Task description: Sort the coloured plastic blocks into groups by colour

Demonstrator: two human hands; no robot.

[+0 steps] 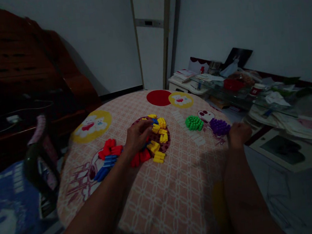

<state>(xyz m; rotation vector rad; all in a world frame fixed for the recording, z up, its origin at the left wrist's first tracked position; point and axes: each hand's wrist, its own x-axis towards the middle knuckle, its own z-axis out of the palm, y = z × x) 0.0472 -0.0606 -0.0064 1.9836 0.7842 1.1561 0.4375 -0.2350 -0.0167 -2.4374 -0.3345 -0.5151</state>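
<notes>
My left hand (138, 136) reaches over a loose pile of plastic building blocks in the middle of the table. Its fingertips are closed at a small blue block (155, 121). Yellow blocks (153, 146) lie to the right of the hand, and red blocks (141, 157) lie under and beside it. Left of the wrist are more red pieces and blue blocks (105, 167). My right hand (240, 134) is curled at the table's right edge, beside a purple cluster of blocks (220, 126). Whatever its fingers may hold is hidden. A green cluster (194, 123) sits farther left.
A patterned pink cloth covers the round table (163, 197). To the right stands a cluttered glass-topped cabinet (224, 84) with papers, bags and a cup. A wooden bench (16, 71) is at left, with a folded chair (41, 168) by the table.
</notes>
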